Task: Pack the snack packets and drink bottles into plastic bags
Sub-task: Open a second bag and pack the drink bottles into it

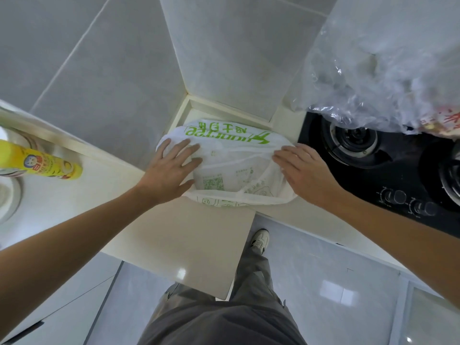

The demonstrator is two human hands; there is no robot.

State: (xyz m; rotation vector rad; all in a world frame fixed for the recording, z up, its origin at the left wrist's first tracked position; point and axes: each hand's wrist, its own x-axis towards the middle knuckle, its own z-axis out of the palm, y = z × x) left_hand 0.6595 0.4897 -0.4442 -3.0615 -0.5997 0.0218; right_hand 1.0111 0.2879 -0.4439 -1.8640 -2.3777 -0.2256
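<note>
Covering white bag (231, 155), contents hidden

From where I stand, the white plastic bag (236, 168) is too cloudy to show what lies inside. The clear bag (388, 66) at upper right blurs and runs off the frame; a red-printed packet (445, 120) inside is unreadable. The yellow bottle (42, 163) is cut off at the left edge, its label too small.
</note>
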